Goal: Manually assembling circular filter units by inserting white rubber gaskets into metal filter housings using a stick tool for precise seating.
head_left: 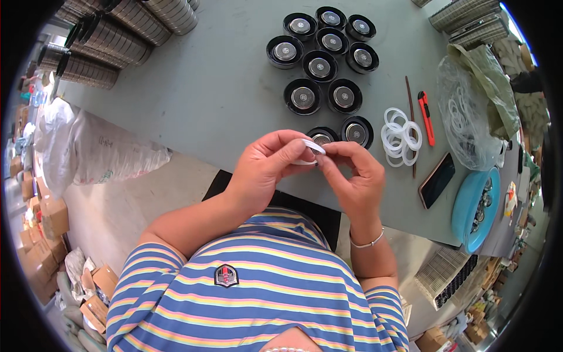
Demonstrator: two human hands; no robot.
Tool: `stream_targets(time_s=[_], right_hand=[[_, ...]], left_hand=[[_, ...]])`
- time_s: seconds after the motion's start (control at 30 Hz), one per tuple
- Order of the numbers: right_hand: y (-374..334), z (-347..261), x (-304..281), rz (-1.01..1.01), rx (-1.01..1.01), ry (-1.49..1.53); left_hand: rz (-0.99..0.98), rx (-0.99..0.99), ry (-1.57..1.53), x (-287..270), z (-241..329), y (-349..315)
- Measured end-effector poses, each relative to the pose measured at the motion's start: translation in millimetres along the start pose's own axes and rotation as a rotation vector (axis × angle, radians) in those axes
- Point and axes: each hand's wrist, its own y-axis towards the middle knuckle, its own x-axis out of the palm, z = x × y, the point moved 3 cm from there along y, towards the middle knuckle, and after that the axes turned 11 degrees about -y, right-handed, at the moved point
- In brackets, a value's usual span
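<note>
Close to the table's near edge, my left hand (265, 167) pinches a white sealing ring (314, 144) between thumb and fingers. The fingertips of my right hand (356, 180) are closed on the ring's right side. Something small and greyish shows at the ring between the fingertips, too small to make out. Just beyond my hands stands a black round lid (357, 131) with a silver disc in its middle; another beside it is partly hidden by my fingers. To the right lies a loose pile of white sealing rings (412, 136).
More black lids (302, 97) stand grouped farther back. Right of the ring pile are a thin brown stick (410, 100), a red utility knife (428, 120), a phone (437, 180), a clear bag of rings (469, 117) and a blue basin (461, 210). Stacked metal parts (111, 44) stand far left.
</note>
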Motion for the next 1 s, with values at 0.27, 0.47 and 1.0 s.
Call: stream_targets(time_s=[0.27,0.47,1.0], right_hand=[[3,5,-7,0.107,0.049,0.131],[14,-2,-15,-0.006,0.116,0.222],[81,19,-32,0.083,-0.650,-0.871]], left_hand=[[0.082,-0.026,0.033,-5,2,1],[0.122,0.057,0.098,-8,8,8],[0.136,0.022,0.008,-14,16,10]])
